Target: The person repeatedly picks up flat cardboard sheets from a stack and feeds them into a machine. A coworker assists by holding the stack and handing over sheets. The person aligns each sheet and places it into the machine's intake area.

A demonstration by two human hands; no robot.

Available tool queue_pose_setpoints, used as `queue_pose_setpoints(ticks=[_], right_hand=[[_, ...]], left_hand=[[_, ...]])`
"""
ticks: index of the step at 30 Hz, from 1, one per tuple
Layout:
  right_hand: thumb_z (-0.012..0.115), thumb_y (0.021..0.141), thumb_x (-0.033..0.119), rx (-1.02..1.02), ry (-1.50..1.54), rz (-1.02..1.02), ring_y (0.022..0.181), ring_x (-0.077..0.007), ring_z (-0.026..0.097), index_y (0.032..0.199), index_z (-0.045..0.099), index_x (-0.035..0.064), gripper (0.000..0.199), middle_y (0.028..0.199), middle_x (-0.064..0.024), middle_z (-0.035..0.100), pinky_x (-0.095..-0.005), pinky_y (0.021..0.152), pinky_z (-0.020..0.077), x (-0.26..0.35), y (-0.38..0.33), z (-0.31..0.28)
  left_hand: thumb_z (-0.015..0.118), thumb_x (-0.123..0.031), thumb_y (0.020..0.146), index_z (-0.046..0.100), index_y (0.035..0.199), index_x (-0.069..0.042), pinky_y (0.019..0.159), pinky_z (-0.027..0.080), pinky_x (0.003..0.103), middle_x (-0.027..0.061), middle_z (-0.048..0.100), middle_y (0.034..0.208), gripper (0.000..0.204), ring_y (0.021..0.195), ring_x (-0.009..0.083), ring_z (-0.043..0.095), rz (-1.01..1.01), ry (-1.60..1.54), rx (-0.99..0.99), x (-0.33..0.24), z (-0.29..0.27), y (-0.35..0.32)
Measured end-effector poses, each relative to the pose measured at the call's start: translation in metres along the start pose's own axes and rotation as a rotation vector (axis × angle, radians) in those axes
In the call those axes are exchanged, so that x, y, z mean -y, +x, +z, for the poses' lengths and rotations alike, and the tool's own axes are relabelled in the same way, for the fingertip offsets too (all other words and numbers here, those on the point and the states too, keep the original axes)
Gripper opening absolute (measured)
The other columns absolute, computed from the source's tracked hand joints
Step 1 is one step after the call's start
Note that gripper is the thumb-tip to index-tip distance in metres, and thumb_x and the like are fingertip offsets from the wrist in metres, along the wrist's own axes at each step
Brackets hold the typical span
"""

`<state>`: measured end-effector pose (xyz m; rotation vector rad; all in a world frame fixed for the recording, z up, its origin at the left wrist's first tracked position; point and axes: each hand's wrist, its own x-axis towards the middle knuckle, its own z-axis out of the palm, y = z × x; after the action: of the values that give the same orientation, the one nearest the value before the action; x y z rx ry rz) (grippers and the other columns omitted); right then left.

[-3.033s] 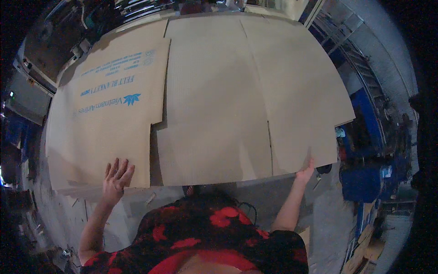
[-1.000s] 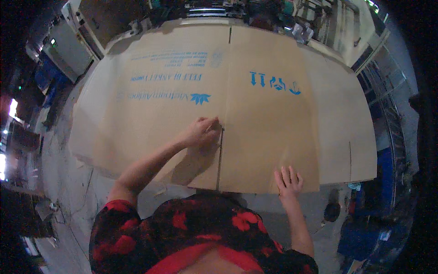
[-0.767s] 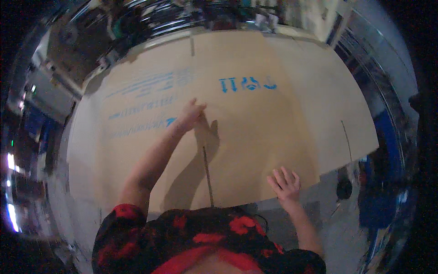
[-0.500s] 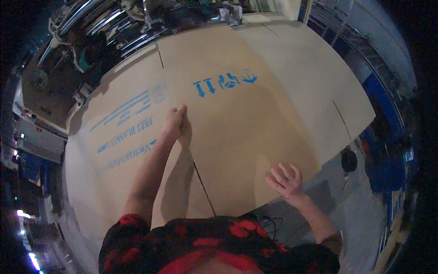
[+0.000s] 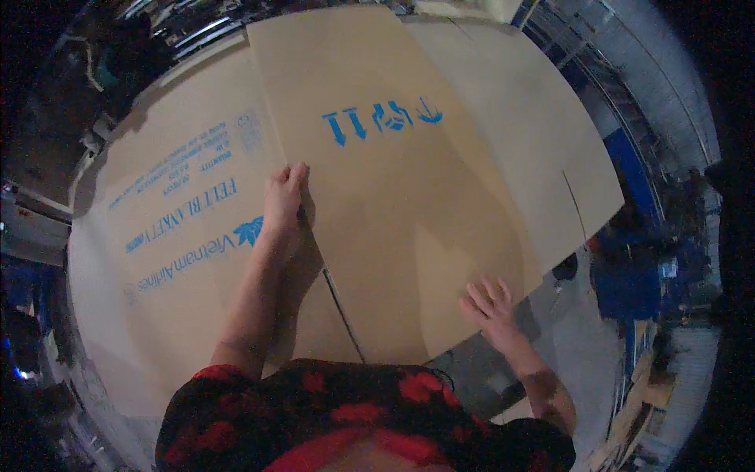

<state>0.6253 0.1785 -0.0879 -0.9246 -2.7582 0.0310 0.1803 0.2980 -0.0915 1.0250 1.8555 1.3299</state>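
A large flat brown cardboard sheet point(image 5: 377, 228) with blue printed symbols spreads across the middle in front of me. To its left lies a cardboard panel point(image 5: 173, 330) bearing blue print and a flower-like mark. My left hand point(image 5: 285, 206) is closed at the line between the two, its fingers pinched on the edge of the middle sheet. A dark slit point(image 5: 338, 299) runs from below that hand toward my body. My right hand point(image 5: 491, 308) rests at the near right edge of the sheet, fingers extended and slightly apart, with the thumb hidden.
A plain, paler cardboard panel point(image 5: 543, 118) with slits extends at the far right. Dark machinery with metal bars point(image 5: 208, 33) stands behind the cardboard. Grey floor point(image 5: 582, 338) shows at the lower right, near blue objects point(image 5: 625, 283) and wooden boards point(image 5: 641, 397).
My left hand has moved slightly left and away from me along the edge. The cardboard appears shifted left and farther up in view, partly with head movement. My right hand stays near the edge.
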Motion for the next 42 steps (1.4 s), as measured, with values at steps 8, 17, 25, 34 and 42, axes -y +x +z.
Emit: queue_pose_setpoints(ticks=[8, 17, 25, 34, 42], right_hand=[[0.062, 0.067, 0.003, 0.064, 0.038, 0.085, 0.132, -0.0338, 0.031, 0.125, 0.053, 0.0125, 0.060, 0.140, -0.0073, 0.039, -0.0587, 0.104, 0.0234, 0.011, 0.006, 0.011], [0.056, 0.072, 0.002, -0.026, 0.057, 0.025, 0.130, -0.0363, 0.034, 0.126, 0.054, 0.0131, 0.055, 0.141, -0.0072, 0.039, -0.0584, 0.105, 0.0212, 0.001, 0.016, 0.006], [0.052, 0.078, 0.006, -0.005, -0.008, -0.086, 0.130, -0.0369, 0.034, 0.127, 0.052, 0.0107, 0.050, 0.139, -0.0111, 0.042, -0.0567, 0.105, 0.0218, -0.009, 0.017, 0.001], [0.061, 0.062, -0.001, 0.061, -0.042, -0.005, 0.132, -0.0348, 0.032, 0.128, 0.051, 0.0099, 0.067, 0.139, -0.0108, 0.040, -0.0561, 0.106, 0.0209, -0.010, 0.013, 0.015], [0.055, 0.079, 0.010, -0.345, -0.127, -0.117, 0.124, -0.0339, 0.042, 0.122, 0.058, 0.0140, 0.043, 0.132, -0.0093, 0.048, -0.0568, 0.102, 0.0294, -0.007, 0.021, 0.068]], left_hand=[[0.059, -0.034, 0.086, 0.061, 0.075, 0.000, 0.057, 0.042, 0.033, 0.0057, 0.059, 0.065, 0.036, 0.063, 0.0144, 0.053, 0.010, 0.065, -0.018, 0.006, -0.006, 0.027], [0.049, -0.025, 0.088, 0.066, 0.088, -0.005, 0.067, 0.052, 0.045, 0.0163, 0.067, 0.088, 0.026, 0.078, 0.0348, 0.064, 0.468, 1.094, 0.162, -0.004, -0.005, 0.031], [0.054, -0.021, 0.085, 0.052, 0.105, -0.009, 0.076, 0.048, 0.043, 0.0153, 0.057, 0.101, 0.024, 0.098, 0.0359, 0.055, 0.371, 0.865, 0.227, -0.008, -0.096, -0.158], [0.059, -0.031, 0.082, 0.052, 0.126, -0.019, 0.104, 0.024, 0.058, 0.0030, 0.051, 0.131, 0.045, 0.124, 0.0271, 0.044, 0.544, 1.240, 0.157, 0.019, -0.176, -0.339], [0.061, -0.016, 0.082, 0.060, 0.114, -0.013, 0.104, 0.021, 0.063, 0.0043, 0.061, 0.119, 0.032, 0.114, 0.0251, 0.055, 0.598, 1.466, -0.591, 0.082, -0.181, -0.334]])
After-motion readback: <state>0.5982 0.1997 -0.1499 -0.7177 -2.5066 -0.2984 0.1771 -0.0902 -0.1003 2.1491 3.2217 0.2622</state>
